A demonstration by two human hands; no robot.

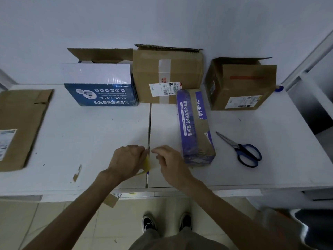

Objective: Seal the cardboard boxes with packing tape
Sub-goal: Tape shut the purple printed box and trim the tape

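Left hand (128, 159) grips the tape (146, 165), right hand (169, 163) pinches its end — purple box (195, 127) at 2 o'clock of them, scissors (241, 148) at 3.

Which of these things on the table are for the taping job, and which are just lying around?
For the job: tape, in left hand and right hand; blue box, middle box, right box, purple box; scissors, probably for cutting.
Lying about: flat cardboard, cardboard scrap.
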